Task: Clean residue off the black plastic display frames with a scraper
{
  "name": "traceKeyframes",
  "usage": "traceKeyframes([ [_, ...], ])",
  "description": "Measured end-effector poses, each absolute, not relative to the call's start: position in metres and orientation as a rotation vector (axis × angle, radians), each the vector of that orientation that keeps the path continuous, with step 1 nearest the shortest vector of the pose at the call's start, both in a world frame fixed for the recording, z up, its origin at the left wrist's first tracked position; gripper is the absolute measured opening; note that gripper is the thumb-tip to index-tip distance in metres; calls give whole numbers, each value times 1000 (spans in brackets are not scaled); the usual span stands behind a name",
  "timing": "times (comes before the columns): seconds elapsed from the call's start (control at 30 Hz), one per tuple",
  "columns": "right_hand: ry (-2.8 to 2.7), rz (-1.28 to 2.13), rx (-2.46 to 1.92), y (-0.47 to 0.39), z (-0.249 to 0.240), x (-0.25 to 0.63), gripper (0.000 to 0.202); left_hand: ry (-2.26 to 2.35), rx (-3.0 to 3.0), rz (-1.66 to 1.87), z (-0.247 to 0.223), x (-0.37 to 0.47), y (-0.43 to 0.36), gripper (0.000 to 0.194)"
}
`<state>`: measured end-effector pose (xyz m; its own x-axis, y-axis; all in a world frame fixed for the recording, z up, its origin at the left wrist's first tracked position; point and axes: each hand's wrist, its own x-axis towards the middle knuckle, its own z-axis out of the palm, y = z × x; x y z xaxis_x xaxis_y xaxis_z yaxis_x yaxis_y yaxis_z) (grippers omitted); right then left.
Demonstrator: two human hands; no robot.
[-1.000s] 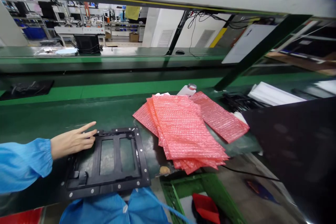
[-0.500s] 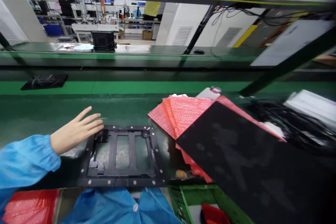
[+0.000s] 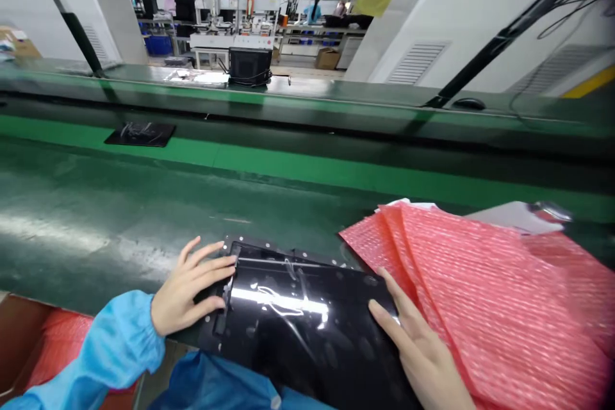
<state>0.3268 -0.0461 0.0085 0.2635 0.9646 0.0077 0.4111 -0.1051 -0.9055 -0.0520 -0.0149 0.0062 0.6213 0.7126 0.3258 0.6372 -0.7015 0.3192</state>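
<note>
A glossy black panel [image 3: 307, 327] with a wrinkled clear film on top lies over the black frame [image 3: 210, 327], hiding most of it. The frame's left and far edges, dotted with pale round spots, still show. My left hand [image 3: 192, 288] rests at the left side with fingers spread, the tips touching the frame's edge and the panel's far-left corner. At the opposite edge, my right hand [image 3: 418, 346] grips the panel, thumb on its top face; the fingers underneath are hidden.
Pink bubble-wrap sheets [image 3: 500, 288] are piled to the right on the green bench [image 3: 144, 205]. Behind them is a white object with a metal cap [image 3: 550, 211]. A dark flat panel [image 3: 141, 134] lies farther back. An open box [image 3: 29, 327] with pink wrap stands at lower left.
The black panel has come from the right onto the frame, uncovering the bubble wrap. My right hand has come into view. My left hand has moved down along the frame's left edge. The view has shifted.
</note>
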Motion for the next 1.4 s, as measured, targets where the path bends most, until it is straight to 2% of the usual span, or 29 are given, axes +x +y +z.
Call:
traceKeyframes([
  [0.17, -1196, 930, -1726, -34, 8, 313, 72, 1089, 2648, 618, -7, -48, -11, 58],
  [0.57, -1057, 965, -1820, -21, 12, 298, 83, 1109, 2585, 661, -16, -51, -7, 57],
  [0.97, -1092, 971, -1770, -19, -5, 308, 76, 1111, 2582, 653, -19, -52, -8, 56],
  [1.4, -1098, 960, -1812, -19, -2, 304, 83, 1097, 2577, 602, -18, -53, -5, 53],
])
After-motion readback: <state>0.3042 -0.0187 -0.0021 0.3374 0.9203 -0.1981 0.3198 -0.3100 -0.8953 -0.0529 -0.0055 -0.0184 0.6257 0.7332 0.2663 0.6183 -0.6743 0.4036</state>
